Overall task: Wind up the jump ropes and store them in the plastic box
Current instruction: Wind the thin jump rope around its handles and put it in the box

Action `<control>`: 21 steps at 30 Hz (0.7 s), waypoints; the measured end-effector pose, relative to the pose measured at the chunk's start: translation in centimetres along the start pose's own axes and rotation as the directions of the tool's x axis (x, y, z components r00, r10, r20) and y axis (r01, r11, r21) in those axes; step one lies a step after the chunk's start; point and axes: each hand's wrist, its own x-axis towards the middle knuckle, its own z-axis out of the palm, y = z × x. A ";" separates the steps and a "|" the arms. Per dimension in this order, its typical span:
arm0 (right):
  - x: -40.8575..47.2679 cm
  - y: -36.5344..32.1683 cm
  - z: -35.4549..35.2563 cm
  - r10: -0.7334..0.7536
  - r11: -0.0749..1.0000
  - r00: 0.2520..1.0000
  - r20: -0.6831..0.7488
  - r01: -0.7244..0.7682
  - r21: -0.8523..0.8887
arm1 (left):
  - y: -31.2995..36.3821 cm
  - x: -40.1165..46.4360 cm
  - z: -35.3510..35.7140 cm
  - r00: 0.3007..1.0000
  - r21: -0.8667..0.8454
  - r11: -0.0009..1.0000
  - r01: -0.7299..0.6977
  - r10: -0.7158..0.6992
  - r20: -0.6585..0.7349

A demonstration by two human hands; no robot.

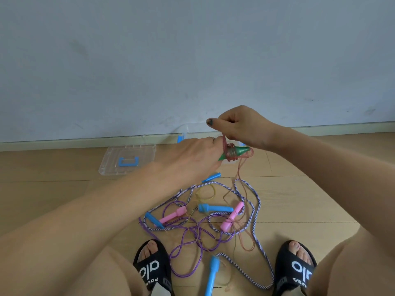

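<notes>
Black slides (296, 269) on a wooden floor (53, 167), pale wall (192, 50) behind.

Both forearms are bare, with no sleeves in view, and the knees are bare too. The left hand (192, 154) wears a thin ring on one finger. The right hand (241, 127) has dark polish on its thumbnail. Each foot wears a black open-toed slide sandal (152, 268) with white lettering across the strap, and the toenails look painted.

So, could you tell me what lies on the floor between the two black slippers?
In the head view, purple rope loops and a blue handle lie between the slippers.
</notes>
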 end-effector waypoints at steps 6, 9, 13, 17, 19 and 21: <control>-0.2 0.3 0.3 0.101 0.942 0.987 0.123 -0.135 0.307 | -1.3 -0.4 -0.7 0.990 -0.307 0.951 -0.045 0.000 -0.143; -0.7 0.8 1.2 0.113 0.934 0.975 0.190 -0.169 0.314 | -1.1 -0.7 -1.2 0.968 -0.439 0.892 -0.109 -0.006 -0.252; -1.5 0.3 2.9 0.240 0.936 0.956 0.170 -0.275 0.220 | -1.4 -0.7 -1.5 0.929 -0.480 0.874 -0.083 -0.107 -0.355; -1.5 0.7 5.3 0.294 0.919 0.955 0.050 -0.297 0.259 | -2.3 -0.4 -1.0 0.955 -0.480 0.877 -0.020 -0.125 -0.267; -1.5 1.3 6.2 0.357 0.887 0.933 0.048 -0.355 0.296 | -3.0 -0.2 -0.6 0.965 -0.405 0.911 0.070 -0.165 -0.203; -1.9 1.2 6.4 0.329 0.917 0.944 0.019 -0.325 0.232 | -3.7 0.1 -0.1 0.961 -0.273 0.945 0.179 -0.227 -0.157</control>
